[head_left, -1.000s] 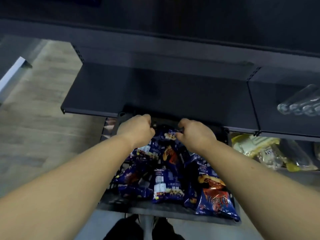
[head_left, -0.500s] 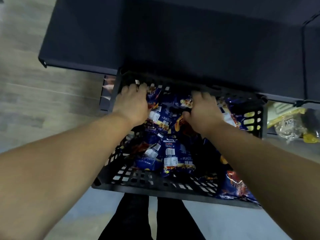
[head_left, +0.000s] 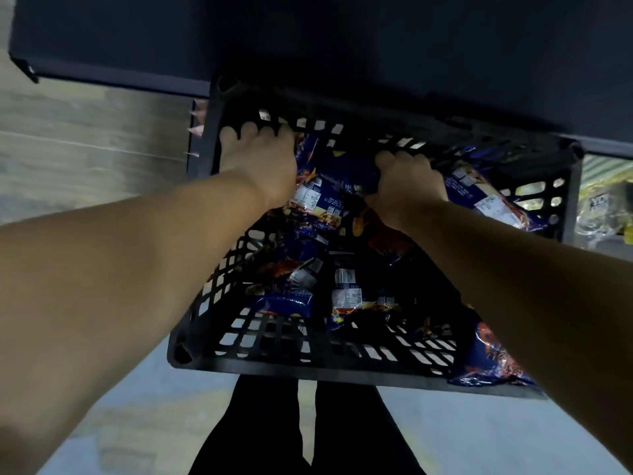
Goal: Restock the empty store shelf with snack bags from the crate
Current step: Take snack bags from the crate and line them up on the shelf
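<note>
Snack bags in crate, both hands at the far wall

Snack bags, glossy blue foil packs with orange-red print, lie heaped in the black plastic lattice crate, right under and behind both hands. Left hand: fingers slightly spread, tips hooked at the crate's far wall; no bag pinched as far as I can see. Right hand: fingers curled down at the same far wall, on the rim or on a bag beneath, cannot tell.

Key relation: the empty dark shelf lies ahead of and above the fingers, the crate's far edge tucked under its front lip. Bags nearest the fingers lie long axis roughly left-right, flat or tilted. Judgement: both hands equally near, and any bag must come up and forward.

One bag hangs over the near right corner. White label patches with barcodes show; brand text too blurred to read. Right of the right-hand fingers, clear yellowish packets show letters like "YO".
</note>
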`<state>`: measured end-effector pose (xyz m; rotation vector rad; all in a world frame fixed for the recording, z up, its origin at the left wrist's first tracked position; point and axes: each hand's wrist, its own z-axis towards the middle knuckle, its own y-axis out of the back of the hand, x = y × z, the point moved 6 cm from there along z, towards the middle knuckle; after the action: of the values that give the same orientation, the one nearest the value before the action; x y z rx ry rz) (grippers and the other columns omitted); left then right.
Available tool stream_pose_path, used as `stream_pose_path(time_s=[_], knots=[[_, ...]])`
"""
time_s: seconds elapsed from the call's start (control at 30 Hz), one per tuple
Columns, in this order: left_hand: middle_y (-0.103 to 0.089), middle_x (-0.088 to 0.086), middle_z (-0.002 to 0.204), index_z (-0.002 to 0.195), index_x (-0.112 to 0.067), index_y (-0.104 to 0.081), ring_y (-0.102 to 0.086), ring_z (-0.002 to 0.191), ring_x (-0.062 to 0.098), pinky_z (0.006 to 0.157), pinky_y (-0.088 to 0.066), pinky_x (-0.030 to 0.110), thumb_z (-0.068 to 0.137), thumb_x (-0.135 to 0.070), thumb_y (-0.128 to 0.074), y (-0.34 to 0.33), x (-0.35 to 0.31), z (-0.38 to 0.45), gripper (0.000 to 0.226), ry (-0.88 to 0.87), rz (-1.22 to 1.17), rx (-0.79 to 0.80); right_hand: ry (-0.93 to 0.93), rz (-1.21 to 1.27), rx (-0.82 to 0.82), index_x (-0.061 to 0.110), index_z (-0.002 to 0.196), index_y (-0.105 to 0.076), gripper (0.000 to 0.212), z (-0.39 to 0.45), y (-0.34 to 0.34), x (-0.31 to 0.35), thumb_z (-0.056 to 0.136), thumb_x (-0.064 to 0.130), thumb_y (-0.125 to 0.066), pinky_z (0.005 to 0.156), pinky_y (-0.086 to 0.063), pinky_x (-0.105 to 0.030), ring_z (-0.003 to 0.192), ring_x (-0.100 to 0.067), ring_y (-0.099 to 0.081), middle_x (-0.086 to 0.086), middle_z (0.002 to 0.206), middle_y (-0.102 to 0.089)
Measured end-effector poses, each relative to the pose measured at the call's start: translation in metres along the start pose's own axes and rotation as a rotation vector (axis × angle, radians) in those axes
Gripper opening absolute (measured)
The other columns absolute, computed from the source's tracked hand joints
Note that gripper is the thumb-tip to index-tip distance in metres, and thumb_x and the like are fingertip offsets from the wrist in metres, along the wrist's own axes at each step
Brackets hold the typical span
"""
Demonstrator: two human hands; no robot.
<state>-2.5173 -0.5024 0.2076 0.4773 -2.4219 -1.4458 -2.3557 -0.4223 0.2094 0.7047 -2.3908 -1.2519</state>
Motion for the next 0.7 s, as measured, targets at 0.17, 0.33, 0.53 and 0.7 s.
stream_pose_path(time_s=[0.17, 0.33, 0.53, 0.7], knots=[[-0.057, 0.007, 0.103, 0.119, -0.013, -0.046, -0.052, 0.101, 0.029, 0.094, -0.033, 0.042, 0.089, -0.041, -0.057, 0.014, -0.002, -0.010, 0.042, -0.011, -0.237, 0.089, 0.069, -0.052, -0.025, 0.016, 0.135, -0.039, 0.055, -0.018, 0.016, -0.002, 0.091, 0.043, -0.058, 0.092, -0.040, -0.044, 0.119, -0.035, -0.045, -0.013, 0.126, -0.050], [-0.063, 0.004, 0.114, 0.126, -0.014, -0.050, -0.059, 0.097, 0.021, 0.089, -0.048, 0.032, 0.084, -0.030, -0.072, 0.007, 0.003, -0.024, 0.051, 0.025, -0.643, 0.326, 0.118, -0.082, -0.031, 0.016, 0.133, -0.040, 0.050, -0.033, 0.023, -0.004, 0.092, 0.041, -0.057, 0.085, -0.040, -0.040, 0.108, -0.034, -0.054, -0.011, 0.120, -0.052], [-0.061, 0.003, 0.123, 0.138, -0.014, -0.043, -0.060, 0.105, 0.021, 0.097, -0.048, 0.036, 0.071, -0.039, -0.083, -0.034, 0.002, -0.040, 0.082, 0.115, -0.773, 0.520, 0.169, -0.096, 0.030, 0.016, 0.137, -0.033, 0.061, -0.049, -0.010, 0.000, 0.089, 0.041, -0.061, 0.090, -0.040, -0.041, 0.116, -0.032, -0.051, -0.010, 0.129, -0.051], [-0.045, 0.010, 0.143, 0.148, -0.011, -0.025, -0.049, 0.122, 0.027, 0.092, -0.039, 0.027, 0.082, -0.033, -0.075, -0.040, -0.004, -0.043, 0.086, 0.057, -0.547, 0.478, 0.189, -0.202, 0.138, 0.014, 0.146, -0.021, 0.062, -0.063, -0.048, 0.006, 0.095, 0.030, -0.054, 0.099, -0.039, -0.044, 0.128, -0.033, -0.042, -0.014, 0.143, -0.041]])
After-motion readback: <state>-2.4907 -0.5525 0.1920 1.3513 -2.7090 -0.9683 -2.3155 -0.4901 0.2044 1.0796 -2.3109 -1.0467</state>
